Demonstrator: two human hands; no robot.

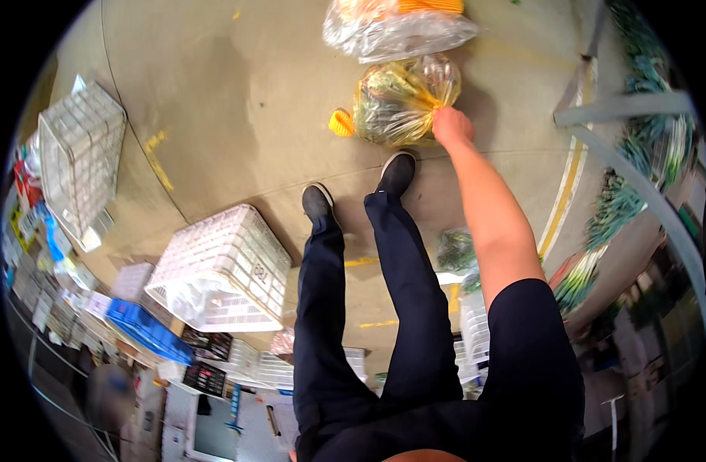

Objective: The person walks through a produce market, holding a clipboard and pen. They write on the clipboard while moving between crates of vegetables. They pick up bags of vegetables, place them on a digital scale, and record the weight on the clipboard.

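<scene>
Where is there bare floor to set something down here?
The widest bare patch of floor lies between the far-left white crate and the yellow bag gripped by the right hand. A narrower one lies between that bag and the yellow line at right. Crowded: lower left, around the blue crate, and the right edge, with leafy green bundles.

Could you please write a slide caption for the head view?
Right hand grips a gathered yellow bag beside a clear bag.

yellow bag [393, 100] at 1 o'clock glossy crinkled plastic, clear bag [399, 40] at 12 shiny film, crate [228, 258] at 8:30 plastic lattice, trousers [320, 300] at 6 matt cloth, rail [630, 108] at 2 probably metal
</scene>
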